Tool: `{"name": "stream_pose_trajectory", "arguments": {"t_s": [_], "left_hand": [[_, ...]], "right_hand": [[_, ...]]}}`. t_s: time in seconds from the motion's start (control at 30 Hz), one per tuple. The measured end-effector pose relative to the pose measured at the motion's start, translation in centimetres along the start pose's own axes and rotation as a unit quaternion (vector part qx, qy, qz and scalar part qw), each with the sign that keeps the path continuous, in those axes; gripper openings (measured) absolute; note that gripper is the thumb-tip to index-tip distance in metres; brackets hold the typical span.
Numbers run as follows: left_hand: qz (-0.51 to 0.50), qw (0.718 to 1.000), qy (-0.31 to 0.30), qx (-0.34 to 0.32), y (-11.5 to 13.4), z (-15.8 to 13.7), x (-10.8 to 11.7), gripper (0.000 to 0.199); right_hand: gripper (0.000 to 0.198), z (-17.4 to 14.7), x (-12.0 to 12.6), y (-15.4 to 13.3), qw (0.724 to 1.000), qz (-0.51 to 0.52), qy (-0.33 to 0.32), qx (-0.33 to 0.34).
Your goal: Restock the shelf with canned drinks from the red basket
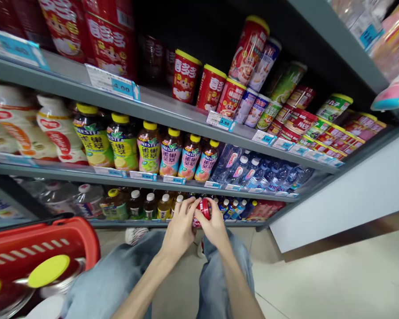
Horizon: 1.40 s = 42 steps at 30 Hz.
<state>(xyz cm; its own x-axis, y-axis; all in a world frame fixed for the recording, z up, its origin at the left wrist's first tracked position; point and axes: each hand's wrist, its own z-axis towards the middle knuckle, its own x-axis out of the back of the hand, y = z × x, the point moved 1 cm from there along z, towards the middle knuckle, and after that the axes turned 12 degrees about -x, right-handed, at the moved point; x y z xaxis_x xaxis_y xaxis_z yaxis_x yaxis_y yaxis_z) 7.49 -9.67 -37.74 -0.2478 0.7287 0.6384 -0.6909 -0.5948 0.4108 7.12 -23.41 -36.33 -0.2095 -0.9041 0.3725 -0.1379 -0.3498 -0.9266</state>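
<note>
A small red can with a red lid (204, 209) is held between both hands, in front of the lowest shelf and above the knees. My left hand (183, 221) grips its left side, with the fingers curled round it. On the other side, my right hand (213, 223) is closed on the can, its thumb near the lid. The fingers cover most of the can's label. Behind the hands stand small drink bottles (164, 206) on the bottom shelf.
At the lower left is a red shopping basket (86, 241) holding yellow-lidded cans (49, 271). Red cans with yellow lids (186, 76) stand on the upper shelf. Nestea bottles (170, 152) and water bottles (241, 168) line the middle shelf. A white panel (345, 199) rises at the right.
</note>
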Motion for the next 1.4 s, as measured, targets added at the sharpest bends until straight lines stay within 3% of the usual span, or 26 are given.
{"name": "stream_pose_trajectory", "arguments": {"t_s": [0.1, 0.27, 0.47, 0.63, 0.7, 0.77, 0.83, 0.93, 1.0, 1.07, 1.2, 1.33, 1.4], "left_hand": [[0.026, 1.0, -0.011, -0.005, -0.4, -0.3, -0.1, 0.085], [0.059, 0.998, -0.033, -0.019, -0.2, -0.1, 0.1, 0.078], [0.07, 0.997, 0.02, -0.019, 0.3, 0.2, 0.4, 0.078], [0.023, 0.997, 0.066, 0.022, 0.2, 0.2, 0.4, 0.075], [-0.015, 0.997, 0.041, 0.067, 0.2, 0.4, 0.4, 0.077], [-0.034, 0.991, -0.046, 0.118, 0.3, 0.5, 0.4, 0.073], [-0.019, 0.968, -0.204, 0.145, 0.5, 0.3, 0.3, 0.062], [0.026, 0.877, -0.463, 0.126, 1.0, -0.9, -0.4, 0.062], [0.028, 0.829, -0.548, 0.107, 1.5, -1.6, -1.0, 0.067], [0.001, 0.826, -0.557, 0.083, 2.0, -1.8, -1.5, 0.066], [-0.032, 0.858, -0.511, 0.025, 2.5, -1.2, -2.2, 0.067], [0.01, 0.86, -0.509, 0.038, 1.8, -1.4, -3.2, 0.069], [0.021, 0.856, -0.515, 0.047, 1.5, -1.8, -3.7, 0.071]], "right_hand": [[0.059, -0.2, 0.1, 0.0, 0.999, -0.038, -0.015, 0.009], [0.069, 0.2, 0.4, 0.7, 0.994, 0.013, -0.099, -0.035], [0.061, 0.8, -1.3, 0.8, 0.979, 0.203, 0.028, -0.016], [0.059, -0.3, -3.2, -0.7, 0.966, 0.219, 0.125, 0.051], [0.063, -0.6, -2.9, -1.1, 0.963, 0.206, 0.162, 0.066], [0.064, -0.6, -2.1, -1.1, 0.958, 0.188, 0.199, 0.083], [0.062, -0.4, -0.8, -0.9, 0.95, 0.164, 0.243, 0.11], [0.057, 0.2, 2.0, -0.8, 0.933, 0.134, 0.294, 0.159], [0.055, 0.5, 4.4, -1.3, 0.92, 0.121, 0.315, 0.198], [0.054, 0.7, 7.0, -2.5, 0.902, 0.106, 0.339, 0.246], [0.052, 0.8, 12.7, -7.1, 0.845, 0.055, 0.405, 0.345], [0.053, 1.7, 18.2, -13.1, 0.763, 0.006, 0.468, 0.446], [0.054, 2.7, 20.8, -16.0, 0.736, -0.024, 0.481, 0.476]]}}
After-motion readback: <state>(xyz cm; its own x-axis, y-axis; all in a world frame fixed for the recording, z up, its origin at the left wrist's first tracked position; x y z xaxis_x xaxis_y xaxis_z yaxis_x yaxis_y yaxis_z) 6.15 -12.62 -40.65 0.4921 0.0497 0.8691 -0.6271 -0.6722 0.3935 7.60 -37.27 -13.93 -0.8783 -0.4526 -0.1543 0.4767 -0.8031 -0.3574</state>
